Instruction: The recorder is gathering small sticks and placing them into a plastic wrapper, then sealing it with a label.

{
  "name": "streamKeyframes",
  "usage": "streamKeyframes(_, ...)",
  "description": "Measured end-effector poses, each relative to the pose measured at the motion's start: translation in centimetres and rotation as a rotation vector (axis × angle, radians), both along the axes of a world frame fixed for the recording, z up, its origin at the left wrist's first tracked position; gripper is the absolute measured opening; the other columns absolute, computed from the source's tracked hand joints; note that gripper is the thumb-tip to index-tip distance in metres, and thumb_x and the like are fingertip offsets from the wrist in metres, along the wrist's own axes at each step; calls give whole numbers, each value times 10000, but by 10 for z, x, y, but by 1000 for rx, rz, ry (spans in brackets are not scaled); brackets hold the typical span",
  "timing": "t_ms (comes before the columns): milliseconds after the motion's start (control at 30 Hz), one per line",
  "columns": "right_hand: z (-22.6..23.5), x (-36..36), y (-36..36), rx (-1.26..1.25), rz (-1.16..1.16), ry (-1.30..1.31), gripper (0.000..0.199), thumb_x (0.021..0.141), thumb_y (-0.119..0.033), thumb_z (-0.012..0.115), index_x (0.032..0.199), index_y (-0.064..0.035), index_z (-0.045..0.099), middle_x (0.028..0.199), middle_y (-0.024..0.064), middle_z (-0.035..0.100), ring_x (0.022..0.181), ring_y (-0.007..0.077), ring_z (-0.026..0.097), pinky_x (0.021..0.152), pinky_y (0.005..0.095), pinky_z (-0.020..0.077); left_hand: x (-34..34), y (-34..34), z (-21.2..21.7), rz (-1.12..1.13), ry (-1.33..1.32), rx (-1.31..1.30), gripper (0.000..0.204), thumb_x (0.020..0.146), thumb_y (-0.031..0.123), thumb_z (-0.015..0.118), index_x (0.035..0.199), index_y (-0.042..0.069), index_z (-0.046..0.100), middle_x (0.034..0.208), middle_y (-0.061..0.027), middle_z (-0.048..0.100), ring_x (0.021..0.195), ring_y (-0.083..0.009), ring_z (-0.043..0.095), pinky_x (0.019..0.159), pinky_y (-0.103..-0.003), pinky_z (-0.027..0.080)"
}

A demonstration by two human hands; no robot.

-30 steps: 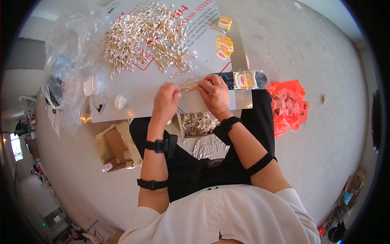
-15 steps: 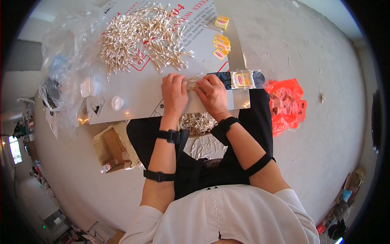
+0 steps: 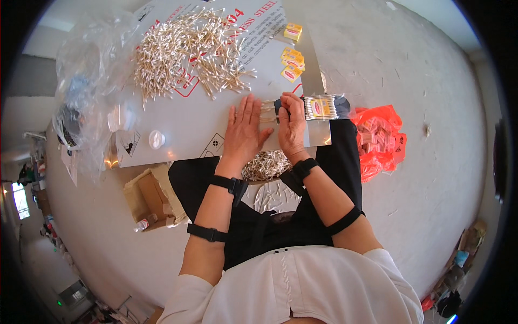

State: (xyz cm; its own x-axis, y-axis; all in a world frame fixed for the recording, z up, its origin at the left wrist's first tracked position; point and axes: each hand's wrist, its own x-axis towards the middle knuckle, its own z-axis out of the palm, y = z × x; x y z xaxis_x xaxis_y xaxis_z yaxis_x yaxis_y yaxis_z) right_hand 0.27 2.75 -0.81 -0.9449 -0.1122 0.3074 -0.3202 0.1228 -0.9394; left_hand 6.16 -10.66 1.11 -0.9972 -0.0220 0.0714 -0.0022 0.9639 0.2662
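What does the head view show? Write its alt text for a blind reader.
A person's left hand, fingers extended, and right hand, fingers curled, flank a few cotton swabs at a grey table. Beyond lies a large loose swab pile; to the right, a yellow-labelled swab pack and red bag.

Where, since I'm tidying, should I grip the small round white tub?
Pinch the white tub by opposite sides of its rim, probably from above, on the side toward the left hand: it is round, and clear plastic lies to its left.
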Motion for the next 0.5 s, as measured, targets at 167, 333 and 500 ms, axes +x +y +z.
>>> streamKeyframes(167,5,1,0,-95,17,-50,282,974,-60,488,1246,4,523,1341,178,500,1204,302,513,1027,345,406,10,-3,-5,61,294,312,639,988,353,486,1491,19,275,1557,-195,252,1451,-327,226,1178,-456,178)
streamKeyframes(333,3,-2,-11,-201,12,-178,330,1018,-153,450,1292,22,507,1382,175,488,1261,287,479,1075,349,355,-4,3,-8,350,472,894,564,1038,344,383,1467,-15,318,1527,-182,317,1422,-293,285,1162,-397,215)
streamKeyframes(500,3,-3,-23,-182,28,-142,334,1018,-166,455,1285,26,511,1387,174,488,1285,294,465,1077,355,354,-15,19,-16,376,525,1084,549,1044,340,372,1452,-26,343,1506,-176,350,1405,-279,313,1152,-379,234)
